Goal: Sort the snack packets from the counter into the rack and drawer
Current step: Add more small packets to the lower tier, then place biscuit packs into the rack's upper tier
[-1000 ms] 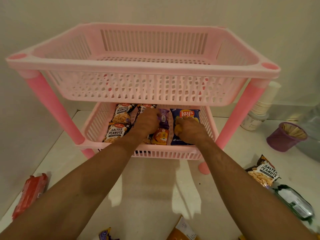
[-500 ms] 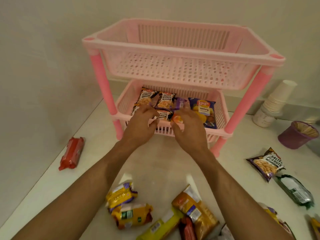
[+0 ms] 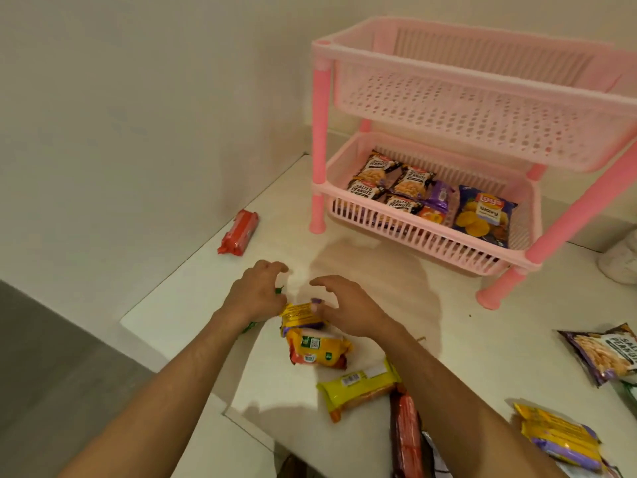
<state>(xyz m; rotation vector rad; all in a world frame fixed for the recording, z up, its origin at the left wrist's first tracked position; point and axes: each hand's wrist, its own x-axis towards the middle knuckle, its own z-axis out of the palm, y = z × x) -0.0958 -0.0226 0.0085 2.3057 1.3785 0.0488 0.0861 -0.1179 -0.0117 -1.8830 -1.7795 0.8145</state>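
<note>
Both hands hover low over the near left part of the white counter (image 3: 396, 288), on either side of a small yellow packet (image 3: 299, 313) that lies on top of an orange-and-yellow biscuit packet (image 3: 319, 348); the left hand (image 3: 256, 296) has its fingers curled like a claw with nothing plainly inside them, its lower edge just beside the yellow packet, and a bit of green wrapper (image 3: 278, 290) peeps out beneath it, though whether the hand touches that wrapper I cannot tell; the right hand (image 3: 344, 305) is spread and arched, fingers bent but apart, its thumb side touching or nearly touching the yellow packet, and no grip is closed on it.

The pink two-tier rack (image 3: 482, 63) stands at the far right of the counter against the wall; its upper basket shows only its perforated floor; its lower basket (image 3: 396, 232) holds several salted peanuts packets (image 3: 379, 181) on the left, a purple packet (image 3: 441, 196) and an orange one (image 3: 432, 215) in the middle, and a blue Lay's wavy chips bag (image 3: 484, 219) on the right.

A red packet (image 3: 239, 232) lies alone near the left wall, well apart from the rest; nearer the person lie a yellow-green biscuit packet (image 3: 358, 382) and a dark red packet (image 3: 406, 439) just beside it; at the right edge lie another salted peanuts packet (image 3: 606, 353) and a yellow packet with purple trim (image 3: 558, 436); a white object (image 3: 620, 260) sits blurred behind the rack's right leg.
</note>
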